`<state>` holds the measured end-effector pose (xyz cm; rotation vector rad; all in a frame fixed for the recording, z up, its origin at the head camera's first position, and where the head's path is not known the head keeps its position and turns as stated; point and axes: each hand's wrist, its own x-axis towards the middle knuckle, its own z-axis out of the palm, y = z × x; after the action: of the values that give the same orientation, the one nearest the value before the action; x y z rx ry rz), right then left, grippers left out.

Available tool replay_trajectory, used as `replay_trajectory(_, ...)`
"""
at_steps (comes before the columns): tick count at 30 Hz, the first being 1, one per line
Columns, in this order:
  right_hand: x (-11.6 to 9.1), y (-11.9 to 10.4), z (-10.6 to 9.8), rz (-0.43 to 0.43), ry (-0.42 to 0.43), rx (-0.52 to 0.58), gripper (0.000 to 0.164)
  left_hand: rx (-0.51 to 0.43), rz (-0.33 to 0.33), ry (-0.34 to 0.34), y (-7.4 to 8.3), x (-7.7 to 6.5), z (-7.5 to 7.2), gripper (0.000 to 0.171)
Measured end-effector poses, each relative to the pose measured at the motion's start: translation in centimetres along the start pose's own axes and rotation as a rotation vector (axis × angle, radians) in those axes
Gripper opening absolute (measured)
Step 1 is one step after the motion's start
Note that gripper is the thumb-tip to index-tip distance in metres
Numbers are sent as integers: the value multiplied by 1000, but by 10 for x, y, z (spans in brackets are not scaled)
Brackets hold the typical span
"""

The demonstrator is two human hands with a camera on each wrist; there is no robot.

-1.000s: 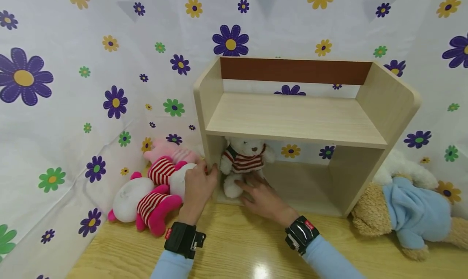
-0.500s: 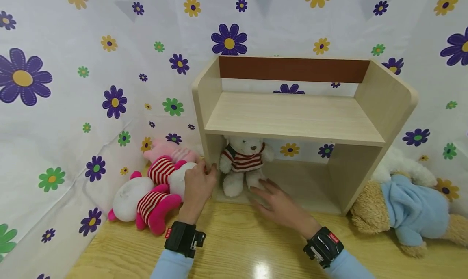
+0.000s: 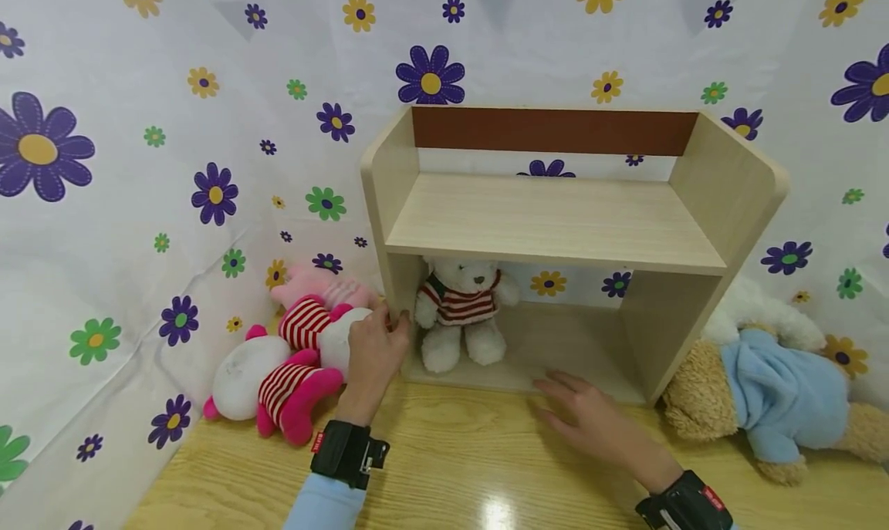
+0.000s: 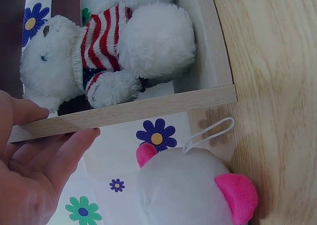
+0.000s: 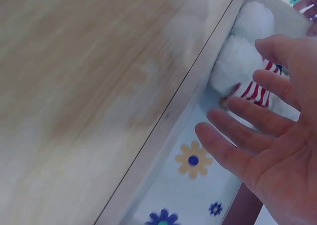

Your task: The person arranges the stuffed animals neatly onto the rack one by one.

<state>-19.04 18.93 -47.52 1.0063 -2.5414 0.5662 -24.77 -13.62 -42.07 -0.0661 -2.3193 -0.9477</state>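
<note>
A white teddy bear [image 3: 467, 308] in a red-and-white striped sweater sits upright in the lower left of a small wooden shelf unit [image 3: 556, 217]. My left hand [image 3: 373, 356] pinches the front edge of the unit's left side panel; in the left wrist view the thumb [image 4: 30, 112] lies on the inner side and the fingers [image 4: 74, 148] on the outer side. Low at the front edge of the bottom board, to the right of the bear, is my right hand [image 3: 590, 416]. Its fingers are spread and relaxed, with nothing in them.
Two pink-and-white plush toys in striped clothes [image 3: 299, 391] and a pale pink plush [image 3: 326, 289] lie left of the shelf. A brown plush in a blue top [image 3: 788, 395] and a white plush [image 3: 757, 318] lie right. A flowered sheet [image 3: 278, 90] hangs behind.
My right hand has left the bear's legs and moved right and toward the front of the unit. The bear stays seated. My left hand keeps its hold on the side panel.
</note>
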Motion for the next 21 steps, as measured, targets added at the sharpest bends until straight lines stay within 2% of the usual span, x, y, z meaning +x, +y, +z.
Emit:
replay_trajectory(8,-33,6,-22,85,-42,20,28,10,20,7,-3,0,-2,26)
replay_trajectory(14,-53,11,-37,102,-43,-49,28,-4,22,-3,-4,-1,-2,23)
replay_trajectory(21,-74,11,-55,270,-63,-76,29,-14,31,-12,-4,-1,-3,25)
